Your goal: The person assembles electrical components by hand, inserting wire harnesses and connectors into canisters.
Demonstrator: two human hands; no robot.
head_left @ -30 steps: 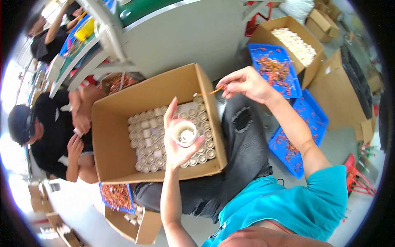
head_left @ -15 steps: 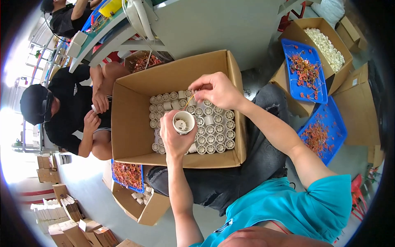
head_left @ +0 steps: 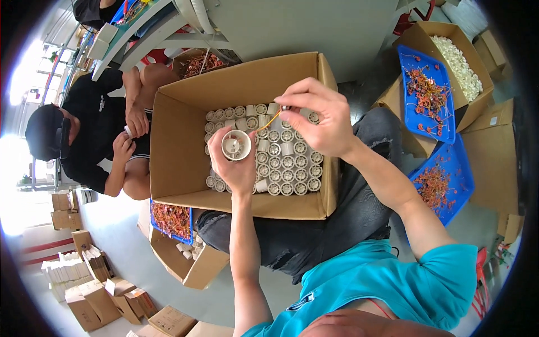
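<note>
My left hand (head_left: 236, 175) is wrapped round a white round plastic housing (head_left: 236, 145), its open end facing up and a hub showing inside. From between that hand and my right hand (head_left: 323, 121) runs a short orange-yellow wire (head_left: 272, 121). My right thumb and fingertips pinch a small dark, silvery part (head_left: 285, 107) at the wire's upper end; its exact kind is too small to tell. Both hands are over a large open cardboard box (head_left: 241, 208). Rows of similar white housings (head_left: 287, 175) stand inside it, a few lying on their sides.
Blue trays of red parts with wires (head_left: 428, 92) (head_left: 435, 188) lie on the right, beside a carton of white pieces (head_left: 457, 67). Another such tray (head_left: 171, 220) sits at lower left over a carton. A person in black (head_left: 92, 129) sits left, holding a small white part.
My right hand has moved right, drawing the orange-yellow wire out longer and bringing the small part at its end into sight. My left hand has shifted slightly left and up with the housing.
</note>
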